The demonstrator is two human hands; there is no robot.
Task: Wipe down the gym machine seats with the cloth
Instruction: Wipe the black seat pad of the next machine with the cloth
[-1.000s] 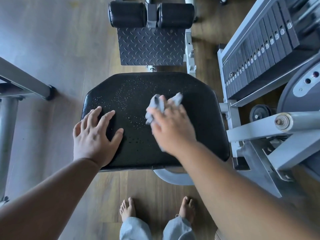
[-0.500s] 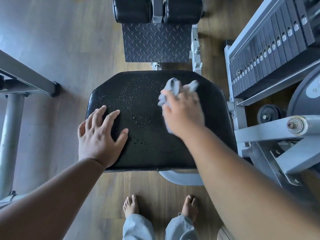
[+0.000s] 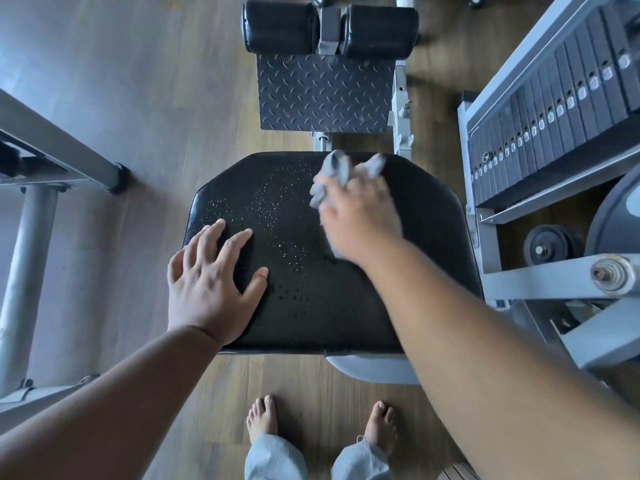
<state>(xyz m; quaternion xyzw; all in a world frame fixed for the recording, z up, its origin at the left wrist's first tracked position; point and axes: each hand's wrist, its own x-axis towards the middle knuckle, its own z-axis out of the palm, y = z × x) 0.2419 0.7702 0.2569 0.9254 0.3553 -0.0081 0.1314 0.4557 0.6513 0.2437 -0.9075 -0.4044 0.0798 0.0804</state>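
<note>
While left hand [image 3: 207, 289] lies flat | right hand [image 3: 360, 216] fingers clutch cloth [image 3: 334, 173] at seat [image 3: 311, 306] far edge

We can read no text anywhere: the small white labels [image 3: 550, 116] on the plates of the weight stack [image 3: 554, 109] are too blurred to make out, and a round emblem [image 3: 487, 156] there is illegible.

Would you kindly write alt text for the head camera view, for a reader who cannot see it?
Seen from above, a person's right hand presses a grey cloth on a black gym seat speckled with droplets, while the left hand rests flat on its near left corner. A weight stack stands to the right.
</note>
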